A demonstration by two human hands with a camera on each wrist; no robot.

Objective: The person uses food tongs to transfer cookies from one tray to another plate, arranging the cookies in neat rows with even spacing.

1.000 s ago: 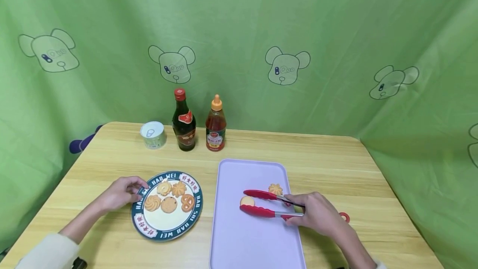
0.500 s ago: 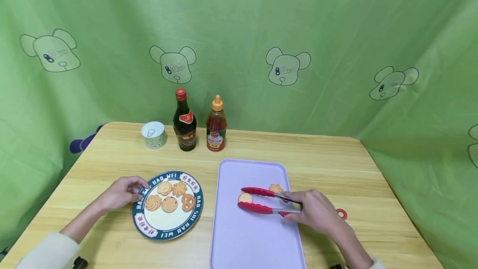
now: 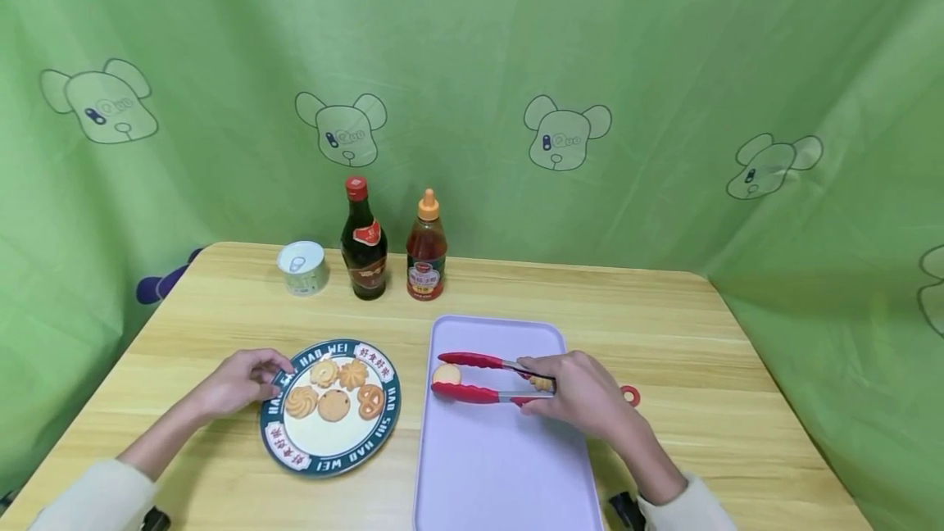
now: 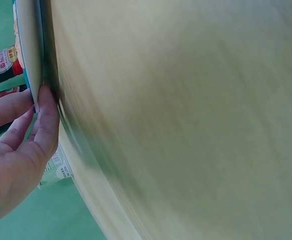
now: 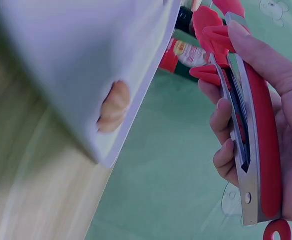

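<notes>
My left hand pinches the rim of a round plate with a dark lettered border; in the left wrist view the thumb lies on top and fingers beneath. Several cookies of different shapes, one a pretzel, lie on it. My right hand grips red-tipped metal tongs over the lilac tray. Between the tong tips sits a round pale cookie, near the tray's left edge. A flower-shaped cookie rests on the tray, partly covered by the tongs and hand in the head view.
Along the back left stand a tin can, a dark bottle with a red cap and a sauce bottle with an orange cap. A green curtain hangs behind the wooden table.
My right hand has carried the tongs and the round cookie leftward and slightly farther back across the tray. The left hand and plate have stayed in place.
</notes>
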